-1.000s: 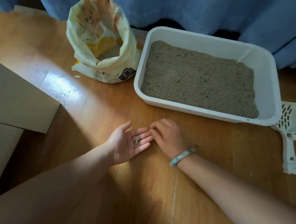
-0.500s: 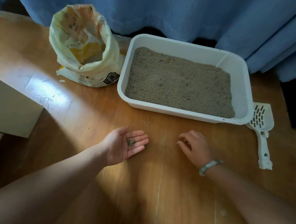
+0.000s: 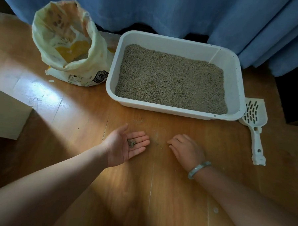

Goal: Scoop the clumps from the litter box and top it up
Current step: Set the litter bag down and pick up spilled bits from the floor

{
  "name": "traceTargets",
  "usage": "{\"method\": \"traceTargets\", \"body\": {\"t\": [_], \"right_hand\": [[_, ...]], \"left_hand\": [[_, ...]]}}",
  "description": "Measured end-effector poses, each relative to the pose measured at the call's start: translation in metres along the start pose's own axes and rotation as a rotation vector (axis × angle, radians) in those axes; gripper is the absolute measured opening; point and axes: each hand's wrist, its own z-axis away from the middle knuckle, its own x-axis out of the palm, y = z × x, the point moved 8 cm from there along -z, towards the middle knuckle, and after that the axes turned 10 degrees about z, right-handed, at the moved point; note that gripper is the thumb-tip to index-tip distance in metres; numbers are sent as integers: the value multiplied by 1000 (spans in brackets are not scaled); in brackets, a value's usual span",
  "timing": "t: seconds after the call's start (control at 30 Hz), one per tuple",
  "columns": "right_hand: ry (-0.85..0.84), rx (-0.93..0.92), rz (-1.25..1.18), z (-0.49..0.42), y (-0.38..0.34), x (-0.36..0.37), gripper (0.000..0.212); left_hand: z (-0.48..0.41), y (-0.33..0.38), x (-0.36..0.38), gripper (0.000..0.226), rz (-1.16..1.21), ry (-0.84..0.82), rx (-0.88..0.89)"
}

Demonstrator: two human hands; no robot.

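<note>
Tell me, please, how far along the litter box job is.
Looks done: the litter lies even in the box, no obvious clumps, and the scoop lies on the floor beside it. In hand: the left hand holds grains palm-up; the right hand is curled over the floor. Left: a few specks on the floor, and the open bag.

One wide-angle camera rides on the person's head and looks forward and steeply down at the wooden floor [image 3: 140,190], near enough that both forearms [image 3: 46,185] reach in from the bottom edge. It faces the blue curtain [image 3: 167,10] across the top, with the litter box [image 3: 171,109] right of centre. The dim corners seem bent by the lens.
</note>
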Motion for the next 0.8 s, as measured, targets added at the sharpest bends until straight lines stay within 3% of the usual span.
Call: {"method": "traceTargets", "body": {"t": [0.17,0.23,0.33,0.53,0.7,0.8], "right_hand": [[-91,19,10,2,-1,10,11],[-42,79,-42,0,-3,1,9],[63,137,-299,-10,-25,-27,5],[-37,74,-642,-27,-89,-48,20],[45,242,-546,-23,-43,-34,16],[-73,310,-299,-12,-4,-15,14]], "left_hand": [[1,-2,1,64,8,-10,-13],[2,-3,1,66,9,-8,-16],[1,-6,2,70,1,-12,-22],[9,-12,8,67,-34,-54,-57],[9,-4,3,67,10,-27,-29],[11,3,-5,67,30,-2,-5]]}}
